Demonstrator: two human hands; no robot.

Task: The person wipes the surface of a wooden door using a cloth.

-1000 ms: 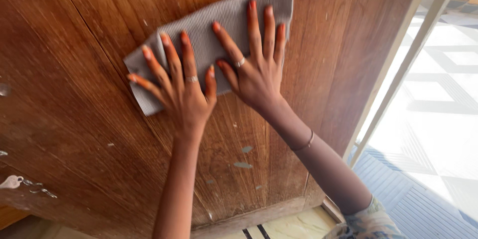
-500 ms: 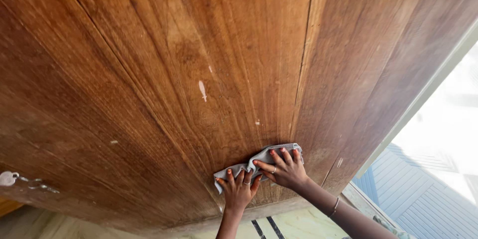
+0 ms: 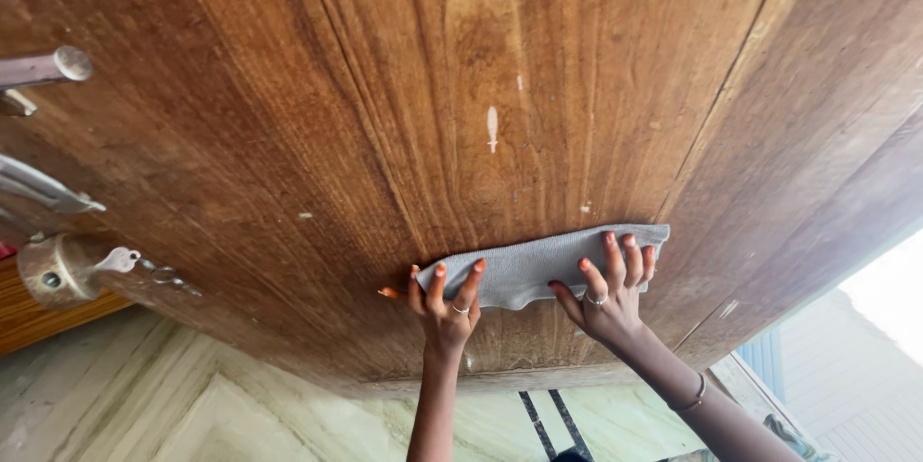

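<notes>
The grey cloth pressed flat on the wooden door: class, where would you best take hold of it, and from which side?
Probably the bare middle span of the grey cloth, along its sagging lower edge, coming from below. The left hand and right hand pin its two ends flat against the wooden door, so only the middle is free, and its lower edge bulges loose, giving fingers a fold to pinch.

Looks like a home entrance/doorway. Big varnished wooden door (image 3: 538, 87) fills most of the view, w/ metal handle (image 3: 43, 66), lever (image 3: 43, 188) and brass lock (image 3: 53, 272) w/ a key (image 3: 120, 258) hanging in it at left edge. Pale marble-look floor (image 3: 221, 404) below; bright daylight and a light exterior wall (image 3: 856, 375) past the door's right edge.
</notes>
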